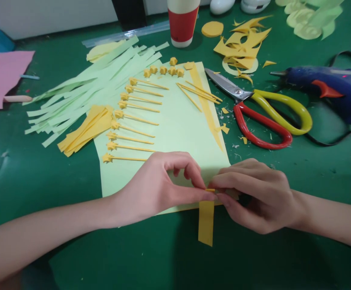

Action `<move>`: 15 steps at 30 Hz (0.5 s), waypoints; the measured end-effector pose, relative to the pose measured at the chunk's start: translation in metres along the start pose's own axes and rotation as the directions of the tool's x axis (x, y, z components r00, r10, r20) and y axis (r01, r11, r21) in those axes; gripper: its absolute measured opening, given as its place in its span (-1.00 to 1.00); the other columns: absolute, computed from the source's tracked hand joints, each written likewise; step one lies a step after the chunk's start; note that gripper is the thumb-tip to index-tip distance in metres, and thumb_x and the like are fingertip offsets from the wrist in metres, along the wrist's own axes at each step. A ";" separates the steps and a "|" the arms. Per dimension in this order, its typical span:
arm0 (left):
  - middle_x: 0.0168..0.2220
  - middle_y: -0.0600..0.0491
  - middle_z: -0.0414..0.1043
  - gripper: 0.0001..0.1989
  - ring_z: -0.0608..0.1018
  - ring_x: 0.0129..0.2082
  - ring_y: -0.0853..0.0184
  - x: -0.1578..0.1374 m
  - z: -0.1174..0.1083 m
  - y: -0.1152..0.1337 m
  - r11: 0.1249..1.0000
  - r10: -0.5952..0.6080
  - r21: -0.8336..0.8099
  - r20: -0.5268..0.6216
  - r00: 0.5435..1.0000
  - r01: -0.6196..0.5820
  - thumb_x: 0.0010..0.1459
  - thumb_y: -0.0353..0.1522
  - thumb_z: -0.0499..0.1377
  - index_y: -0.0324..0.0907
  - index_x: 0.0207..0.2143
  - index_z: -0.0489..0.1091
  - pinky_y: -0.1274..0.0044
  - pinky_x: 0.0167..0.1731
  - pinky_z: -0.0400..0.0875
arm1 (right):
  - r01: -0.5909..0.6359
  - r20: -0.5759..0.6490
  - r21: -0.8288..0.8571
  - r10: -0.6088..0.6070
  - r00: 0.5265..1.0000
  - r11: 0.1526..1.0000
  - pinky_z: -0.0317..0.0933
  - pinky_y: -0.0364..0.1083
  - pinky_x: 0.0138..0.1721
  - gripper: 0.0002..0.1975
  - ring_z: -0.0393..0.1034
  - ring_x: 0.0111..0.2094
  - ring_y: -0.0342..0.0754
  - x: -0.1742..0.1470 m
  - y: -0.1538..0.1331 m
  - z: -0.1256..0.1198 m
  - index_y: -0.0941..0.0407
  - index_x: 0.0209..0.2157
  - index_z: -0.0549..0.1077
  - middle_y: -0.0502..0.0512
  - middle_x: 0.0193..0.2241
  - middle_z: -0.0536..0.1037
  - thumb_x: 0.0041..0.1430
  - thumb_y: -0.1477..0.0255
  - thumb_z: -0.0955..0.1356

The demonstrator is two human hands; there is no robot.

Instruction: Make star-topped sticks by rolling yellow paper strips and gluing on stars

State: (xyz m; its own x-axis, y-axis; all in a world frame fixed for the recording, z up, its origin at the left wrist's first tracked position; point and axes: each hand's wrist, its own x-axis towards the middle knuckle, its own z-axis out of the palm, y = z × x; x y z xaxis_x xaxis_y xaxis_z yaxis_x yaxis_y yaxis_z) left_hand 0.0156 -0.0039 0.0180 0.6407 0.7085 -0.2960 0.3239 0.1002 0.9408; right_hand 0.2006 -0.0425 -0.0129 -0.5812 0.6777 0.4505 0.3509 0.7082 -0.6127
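A yellow paper strip (206,223) hangs down from between my two hands, its upper end folded or rolled at the fingertips. My left hand (166,185) pinches that end between thumb and fingers. From the other side my right hand (256,197) grips the same spot, fingertips touching those of the left. Beneath both hands lies a pale green paper sheet (181,121). Along its left side several thin yellow paper sticks (140,121) with small star-like heads lie in a row. Loose yellow paper stars (163,70) sit at its top, and bare yellow sticks (199,94) lie at its right.
Scissors (262,106) with red and yellow handles lie right of the sheet, a blue glue gun (326,88) beyond. Green strips (102,80) and yellow strips (86,131) are piled left. A red-and-white cup (183,24) stands behind, near yellow scraps (243,44). Pink paper (6,78) lies far left.
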 end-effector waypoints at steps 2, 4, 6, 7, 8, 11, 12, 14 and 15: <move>-0.51 0.12 0.42 -0.88 0.42 -0.47 0.41 0.000 0.000 0.000 1.000 0.003 -0.020 0.012 1.000 -0.003 -0.10 -0.41 0.30 -0.22 -0.59 0.40 0.56 -0.45 0.26 | 0.005 0.004 -0.001 -0.005 1.000 1.000 0.04 -0.21 -0.64 -0.93 0.15 -0.65 -0.24 0.000 -0.001 0.000 0.15 -0.37 0.24 -0.04 -0.66 0.34 0.10 0.58 0.19; -0.50 0.11 0.45 -0.92 0.44 -0.46 0.41 0.000 0.000 0.001 0.999 0.015 -0.030 0.014 1.000 -0.015 -0.07 -0.42 0.28 -0.22 -0.56 0.44 0.57 -0.45 0.30 | -0.011 -0.014 0.000 0.011 1.000 1.000 0.02 -0.22 -0.66 -0.92 0.11 -0.68 -0.24 0.001 -0.001 -0.001 0.13 -0.39 0.23 -0.06 -0.69 0.32 0.09 0.59 0.19; -0.49 0.10 0.47 -0.94 0.46 -0.46 0.41 0.000 0.000 0.002 0.999 0.032 -0.011 0.003 0.999 -0.032 -0.04 -0.43 0.26 -0.21 -0.54 0.47 0.59 -0.45 0.32 | -0.048 -0.041 0.006 0.049 0.998 0.999 0.00 -0.22 -0.67 -0.91 0.06 -0.70 -0.25 0.002 -0.002 -0.001 0.11 -0.42 0.21 -0.09 -0.72 0.27 0.07 0.58 0.20; -0.48 0.10 0.48 -0.95 0.47 -0.45 0.42 0.000 0.000 0.003 0.999 0.042 0.006 -0.006 0.999 -0.042 -0.03 -0.43 0.25 -0.21 -0.53 0.48 0.60 -0.44 0.33 | -0.065 -0.050 0.008 0.065 0.997 0.998 -0.01 -0.22 -0.68 -0.90 0.04 -0.71 -0.25 0.002 -0.002 -0.001 0.10 -0.43 0.21 -0.10 -0.73 0.25 0.07 0.58 0.21; -0.48 0.10 0.49 -0.95 0.48 -0.44 0.41 0.000 0.000 0.003 0.998 0.054 0.025 -0.016 0.998 -0.054 -0.02 -0.43 0.25 -0.20 -0.51 0.49 0.60 -0.43 0.33 | -0.077 -0.056 0.004 0.077 0.995 0.997 -0.02 -0.22 -0.69 -0.89 0.02 -0.71 -0.25 0.003 -0.003 -0.001 0.09 -0.44 0.20 -0.10 -0.73 0.23 0.06 0.59 0.21; -0.44 0.09 0.52 -0.95 0.49 -0.40 0.40 0.001 0.000 0.002 0.992 0.101 0.075 -0.035 0.994 -0.099 0.00 -0.43 0.23 -0.18 -0.47 0.51 0.60 -0.41 0.35 | -0.084 -0.072 -0.006 0.084 0.994 0.996 -0.04 -0.22 -0.69 -0.87 -0.01 -0.72 -0.24 0.005 -0.003 -0.002 0.09 -0.46 0.19 -0.12 -0.73 0.18 0.03 0.61 0.22; -0.44 0.09 0.52 -0.94 0.49 -0.40 0.40 0.001 0.000 0.001 0.989 0.118 0.089 -0.035 0.992 -0.115 0.01 -0.44 0.22 -0.18 -0.47 0.51 0.60 -0.41 0.36 | -0.083 -0.073 -0.008 0.083 0.994 0.996 -0.05 -0.21 -0.69 -0.86 -0.02 -0.72 -0.24 0.005 -0.003 -0.002 0.09 -0.46 0.18 -0.12 -0.73 0.17 0.02 0.62 0.22; -0.43 0.09 0.52 -0.93 0.50 -0.40 0.40 0.002 0.000 0.000 0.984 0.147 0.112 -0.036 0.989 -0.142 0.02 -0.44 0.21 -0.19 -0.46 0.51 0.61 -0.40 0.36 | -0.090 -0.074 -0.015 0.088 0.993 0.996 -0.06 -0.21 -0.69 -0.86 -0.04 -0.71 -0.25 0.005 -0.003 -0.002 0.09 -0.46 0.18 -0.13 -0.73 0.15 0.02 0.62 0.23; -0.43 0.08 0.52 -0.92 0.50 -0.40 0.41 0.002 0.000 0.000 0.981 0.156 0.120 -0.036 0.987 -0.150 0.03 -0.45 0.20 -0.20 -0.46 0.51 0.61 -0.40 0.36 | -0.093 -0.078 -0.019 0.091 0.993 0.995 -0.07 -0.21 -0.69 -0.86 -0.06 -0.71 -0.25 0.005 -0.003 -0.002 0.09 -0.46 0.18 -0.13 -0.73 0.13 0.03 0.61 0.23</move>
State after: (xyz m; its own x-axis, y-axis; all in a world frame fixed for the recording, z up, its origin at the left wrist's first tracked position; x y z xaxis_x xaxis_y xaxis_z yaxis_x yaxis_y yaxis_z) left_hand 0.0165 -0.0029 0.0172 0.6578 0.7401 -0.1398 0.3048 -0.0918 0.9480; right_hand 0.1977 -0.0405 -0.0075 -0.4875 0.7530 0.4420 0.4174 0.6456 -0.6395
